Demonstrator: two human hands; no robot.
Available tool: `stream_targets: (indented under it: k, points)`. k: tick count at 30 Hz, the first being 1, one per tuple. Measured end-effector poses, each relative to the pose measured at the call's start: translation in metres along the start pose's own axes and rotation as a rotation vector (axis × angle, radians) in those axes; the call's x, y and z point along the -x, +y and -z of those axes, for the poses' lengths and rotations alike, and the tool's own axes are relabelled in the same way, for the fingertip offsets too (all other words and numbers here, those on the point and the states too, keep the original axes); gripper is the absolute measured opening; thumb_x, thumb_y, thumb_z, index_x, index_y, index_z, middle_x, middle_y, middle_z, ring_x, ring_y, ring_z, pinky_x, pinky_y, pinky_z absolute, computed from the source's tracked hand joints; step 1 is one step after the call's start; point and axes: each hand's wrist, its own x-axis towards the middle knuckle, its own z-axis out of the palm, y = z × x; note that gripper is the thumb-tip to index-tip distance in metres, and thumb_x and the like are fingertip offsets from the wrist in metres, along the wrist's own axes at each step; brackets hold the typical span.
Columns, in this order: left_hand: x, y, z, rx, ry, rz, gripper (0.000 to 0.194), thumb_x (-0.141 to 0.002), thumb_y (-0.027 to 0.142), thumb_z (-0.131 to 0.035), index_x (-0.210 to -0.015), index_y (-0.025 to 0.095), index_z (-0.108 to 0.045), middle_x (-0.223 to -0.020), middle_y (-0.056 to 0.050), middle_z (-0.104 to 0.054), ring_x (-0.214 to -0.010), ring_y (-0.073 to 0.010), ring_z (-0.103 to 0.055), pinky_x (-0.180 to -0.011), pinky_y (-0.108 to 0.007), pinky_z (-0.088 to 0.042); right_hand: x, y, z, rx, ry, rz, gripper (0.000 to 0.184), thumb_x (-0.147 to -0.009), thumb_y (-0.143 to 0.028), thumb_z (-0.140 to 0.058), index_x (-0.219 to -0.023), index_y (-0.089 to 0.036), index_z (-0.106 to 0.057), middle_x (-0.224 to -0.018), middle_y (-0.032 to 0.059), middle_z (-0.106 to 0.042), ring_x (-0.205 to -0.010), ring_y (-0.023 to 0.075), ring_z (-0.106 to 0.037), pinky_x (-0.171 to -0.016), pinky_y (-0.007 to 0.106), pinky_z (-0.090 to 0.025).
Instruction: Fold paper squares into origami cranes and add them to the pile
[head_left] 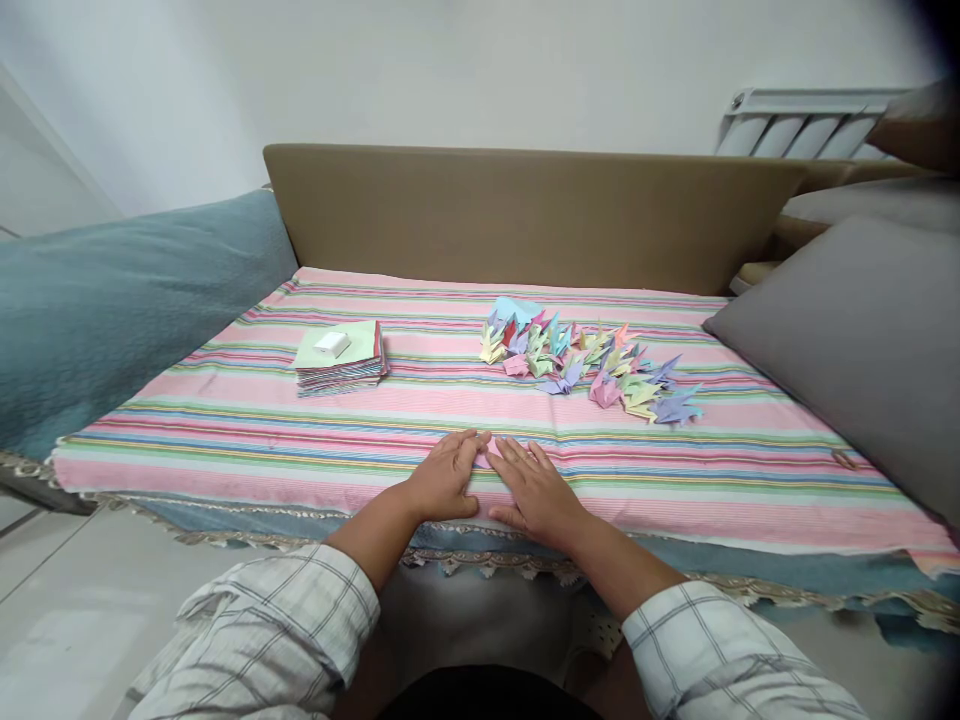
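A small pink folded paper (490, 452) lies on the striped cloth near the front edge, mostly hidden under my fingertips. My left hand (448, 477) presses on its left side, fingers lying forward and the thumb apart from them. On the other side, my right hand (538, 492) rests palm down with its fingers stretched out and touching the paper. Beyond the hands, to the right, several folded paper cranes (570, 372) in many colours sit in a loose group. Farther left stands a stack of square coloured paper (341, 375) with a small white block (332, 344) on top.
The pink striped cloth (225, 440) covers a sofa seat. A brown backrest panel (510, 215) rises behind it. On the left is a blue-covered armrest (150, 290); on the right leans a grey cushion (847, 340). A small brown loop (844, 459) lies near the cushion.
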Motion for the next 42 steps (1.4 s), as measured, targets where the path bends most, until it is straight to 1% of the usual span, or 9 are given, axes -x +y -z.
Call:
stream_targets:
  k: [6,11,15,20,24,26,28,32,42]
  points:
    - [0.001,0.003,0.006,-0.021,-0.036,0.014,0.090,-0.060,0.022,-0.064,-0.139,0.010,-0.023,-0.143,-0.019,-0.034,-0.134,-0.0315,-0.027,-0.109,-0.048,-0.026,-0.001,0.001,-0.002,0.022,-0.009,0.002,0.063,-0.086,-0.058,-0.042,-0.135,-0.019,-0.042,-0.148,0.0152,-0.029,-0.136,0.0293,-0.025,-0.108,0.054,-0.021]
    - [0.017,0.001,0.015,-0.164,-0.032,-0.054,0.083,-0.071,0.024,-0.060,-0.143,0.016,-0.020,-0.146,-0.014,-0.033,-0.139,-0.0301,-0.016,-0.110,-0.053,-0.016,-0.002,0.001,-0.001,0.012,-0.007,-0.003,0.064,-0.084,-0.058,-0.046,-0.136,-0.020,-0.042,-0.147,0.0146,-0.030,-0.136,0.0291,-0.025,-0.108,0.053,-0.022]
    - [0.028,-0.007,0.019,-0.225,-0.086,-0.059,0.067,-0.077,0.029,-0.058,-0.139,0.022,-0.033,-0.145,-0.011,-0.036,-0.137,-0.0287,-0.024,-0.110,-0.051,-0.019,-0.002,0.002,0.000,-0.028,-0.002,-0.002,0.060,-0.087,-0.056,-0.043,-0.136,-0.021,-0.042,-0.146,0.0138,-0.032,-0.136,0.0276,-0.027,-0.108,0.052,-0.023]
    - [0.026,-0.011,0.020,-0.187,-0.095,-0.049,0.065,-0.079,0.040,-0.060,-0.137,0.022,-0.038,-0.143,-0.011,-0.039,-0.135,-0.0293,-0.029,-0.107,-0.051,-0.025,-0.001,0.005,0.001,-0.075,0.023,-0.004,0.052,-0.092,-0.044,-0.039,-0.135,-0.017,-0.042,-0.143,0.0118,-0.038,-0.135,0.0250,-0.030,-0.109,0.049,-0.025]
    - [0.015,-0.001,0.022,-0.186,0.019,0.008,0.038,-0.086,0.044,-0.049,-0.118,0.025,-0.058,-0.130,-0.007,-0.055,-0.123,-0.0267,-0.046,-0.105,-0.052,-0.027,-0.005,0.008,0.003,-0.132,0.083,-0.034,0.039,-0.093,-0.033,-0.040,-0.126,-0.019,-0.053,-0.136,0.0100,-0.048,-0.129,0.0244,-0.040,-0.106,0.048,-0.031]
    - [0.007,0.004,0.021,-0.208,0.109,0.046,0.026,-0.086,0.042,-0.052,-0.100,0.026,-0.067,-0.117,-0.005,-0.063,-0.113,-0.0242,-0.053,-0.107,-0.055,-0.019,-0.010,0.011,0.004,-0.179,0.128,-0.051,0.032,-0.092,-0.030,-0.042,-0.117,-0.022,-0.061,-0.129,0.0088,-0.056,-0.121,0.0230,-0.049,-0.102,0.046,-0.037]
    - [-0.001,0.006,0.020,-0.212,0.140,0.057,0.020,-0.081,0.042,-0.060,-0.087,0.025,-0.070,-0.108,-0.004,-0.067,-0.107,-0.0237,-0.055,-0.108,-0.055,-0.016,-0.015,0.014,0.005,-0.227,0.173,-0.037,0.027,-0.090,-0.028,-0.046,-0.108,-0.023,-0.066,-0.121,0.0083,-0.062,-0.115,0.0215,-0.054,-0.099,0.043,-0.040]
    - [-0.013,0.004,0.019,-0.170,0.136,0.052,0.014,-0.074,0.037,-0.069,-0.080,0.024,-0.070,-0.108,-0.002,-0.068,-0.104,-0.0226,-0.057,-0.104,-0.050,-0.026,-0.021,0.017,0.005,-0.283,0.210,-0.053,0.020,-0.086,-0.028,-0.054,-0.098,-0.022,-0.068,-0.113,0.0075,-0.066,-0.108,0.0214,-0.057,-0.095,0.042,-0.043]
    - [-0.021,-0.008,0.019,-0.038,0.099,-0.041,0.011,-0.079,0.030,-0.064,-0.079,0.022,-0.071,-0.097,-0.002,-0.071,-0.096,-0.0189,-0.063,-0.087,-0.034,-0.042,-0.022,0.014,0.009,-0.356,0.212,-0.136,0.014,-0.084,-0.028,-0.055,-0.089,-0.022,-0.066,-0.110,0.0067,-0.066,-0.105,0.0212,-0.057,-0.092,0.040,-0.042]
